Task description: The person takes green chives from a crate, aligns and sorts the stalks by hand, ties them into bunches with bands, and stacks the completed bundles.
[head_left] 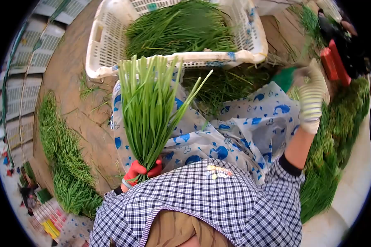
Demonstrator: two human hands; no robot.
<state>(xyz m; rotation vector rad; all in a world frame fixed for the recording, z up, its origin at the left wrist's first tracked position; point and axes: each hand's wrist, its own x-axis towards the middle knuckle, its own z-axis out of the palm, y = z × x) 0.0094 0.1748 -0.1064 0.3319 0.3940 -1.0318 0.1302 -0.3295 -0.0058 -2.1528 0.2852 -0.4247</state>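
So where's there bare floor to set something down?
Mainly on the brown floor between the white crates and the white basket. Another, littered patch lies between the left heap of greens and the patterned plastic. The basket and right side are crowded with more greens.

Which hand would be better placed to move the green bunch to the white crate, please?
Probably the left hand: red-gloved, it grips the green bunch, whose far end points toward the white crate. The right hand, in striped fabric, is off to the side, away from the bunch.
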